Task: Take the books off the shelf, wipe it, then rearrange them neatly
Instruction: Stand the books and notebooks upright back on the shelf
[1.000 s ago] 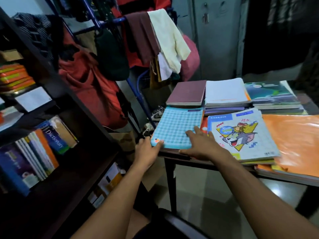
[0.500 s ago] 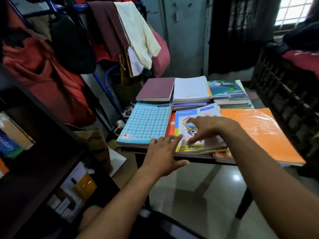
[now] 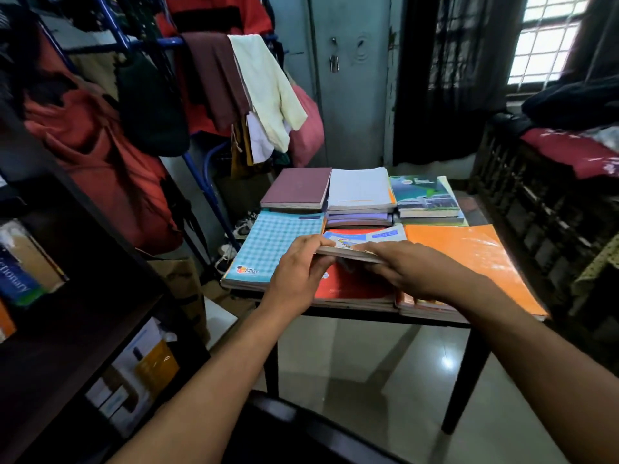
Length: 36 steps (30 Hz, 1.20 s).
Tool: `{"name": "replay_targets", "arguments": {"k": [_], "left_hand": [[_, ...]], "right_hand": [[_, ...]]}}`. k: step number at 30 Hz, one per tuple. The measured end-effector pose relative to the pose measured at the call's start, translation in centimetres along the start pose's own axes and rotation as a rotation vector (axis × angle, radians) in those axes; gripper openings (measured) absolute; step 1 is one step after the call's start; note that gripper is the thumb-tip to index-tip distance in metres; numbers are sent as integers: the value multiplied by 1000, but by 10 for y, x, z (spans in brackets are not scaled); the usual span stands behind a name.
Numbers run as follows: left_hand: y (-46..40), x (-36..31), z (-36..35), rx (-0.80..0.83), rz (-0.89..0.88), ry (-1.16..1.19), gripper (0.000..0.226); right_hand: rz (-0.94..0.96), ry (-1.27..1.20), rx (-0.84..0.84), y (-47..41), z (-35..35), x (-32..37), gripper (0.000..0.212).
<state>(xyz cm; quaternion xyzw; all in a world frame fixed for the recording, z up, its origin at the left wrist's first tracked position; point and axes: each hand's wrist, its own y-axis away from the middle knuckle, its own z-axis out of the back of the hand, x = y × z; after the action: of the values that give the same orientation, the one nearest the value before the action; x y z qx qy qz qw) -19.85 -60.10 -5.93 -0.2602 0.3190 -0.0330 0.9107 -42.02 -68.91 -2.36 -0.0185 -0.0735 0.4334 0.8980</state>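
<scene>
Orange plastic gleams on the big folder to the right of our hands, while a blue checked book lies to the left, with a maroon book, a white stack and a green-covered stack ranged behind; all of them crowd the small dark table, whose near edge the books overhang. Our left hand pinches the left edge of the cartoon-covered books, thumb on top and fingers curled beneath; our right hand curls over their near right edge, so that this thin pile tilts up off the red book under it. To the left stands the dark shelf, a dictionary leaning in it; a rack of hanging clothes fills the space behind, and a barred window lights the right; the tiled floor shines below. Half a second ago both hands lay flat on the pile; now they have closed round it and raised its near edge.
</scene>
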Motion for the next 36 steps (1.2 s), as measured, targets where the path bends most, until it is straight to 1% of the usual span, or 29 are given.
{"name": "replay_targets", "arguments": {"k": [1, 2, 3, 5, 6, 7, 8, 9, 11, 12, 13, 15, 17, 19, 21, 24, 26, 28, 29, 31, 32, 33, 34, 35, 36], "left_hand": [[3, -3, 5, -1, 24, 24, 27], [5, -4, 9, 5, 86, 103, 26], [9, -9, 15, 18, 198, 279, 27], [15, -17, 26, -3, 500, 770, 44], [15, -21, 32, -10, 655, 975, 52], [17, -25, 40, 11, 783, 1098, 56], [21, -26, 50, 59, 881, 1164, 55], [24, -31, 57, 141, 937, 1184, 52], [40, -33, 81, 221, 950, 1136, 38], [45, -35, 87, 241, 944, 1104, 31], [54, -35, 96, 230, 933, 1082, 29], [80, -33, 126, 116, 896, 1055, 41], [109, -35, 154, 20, 816, 1051, 41], [149, -31, 190, -167, 745, 1003, 37], [181, -21, 213, -395, 753, 966, 41], [241, 3, 240, -770, 784, 877, 46], [279, 19, 251, -995, 800, 832, 45], [310, 37, 255, -1180, 833, 776, 47], [320, 43, 254, -1250, 855, 748, 50], [338, 54, 253, -1345, 880, 703, 53], [344, 58, 253, -1370, 887, 694, 49], [351, 63, 254, -1389, 893, 707, 41], [354, 66, 254, -1381, 905, 729, 31], [360, 71, 254, -1354, 931, 744, 24], [364, 75, 255, -1305, 964, 733, 21]], "right_hand": [[10, 24, -12, 2, 2, 3, 44], [10, 48, -26, 5, 5, 6, 44], [11, 81, -39, 9, 8, 10, 45], [42, 148, -63, 16, 13, 27, 47], [74, 183, -71, 21, 16, 36, 47], [124, 215, -73, 23, 21, 48, 46], [175, 244, -61, 24, 27, 64, 45], [209, 278, -39, 26, 34, 76, 43], [279, 317, 7, 24, 46, 107, 40], [295, 338, 28, 29, 54, 115, 39], [324, 349, 48, 32, 60, 124, 39], [440, 354, 52, 33, 68, 150, 41], [530, 313, -20, 33, 68, 175, 44], [662, 248, -134, 14, 49, 210, 43], [752, 194, -165, -17, 21, 243, 45], [845, 120, -130, -62, -23, 319, 57], [883, 103, -93, -80, -52, 372, 58], [906, 115, -6, -88, -81, 420, 63], [902, 70, 83, -86, -90, 437, 65], [866, -120, 300, -85, -101, 470, 66], [834, -248, 379, -84, -103, 482, 61], [793, -354, 432, -85, -107, 495, 56], [742, -435, 456, -85, -108, 503, 55], [697, -445, 462, -86, -111, 514, 59], [664, -406, 444, -89, -114, 520, 68]]}}
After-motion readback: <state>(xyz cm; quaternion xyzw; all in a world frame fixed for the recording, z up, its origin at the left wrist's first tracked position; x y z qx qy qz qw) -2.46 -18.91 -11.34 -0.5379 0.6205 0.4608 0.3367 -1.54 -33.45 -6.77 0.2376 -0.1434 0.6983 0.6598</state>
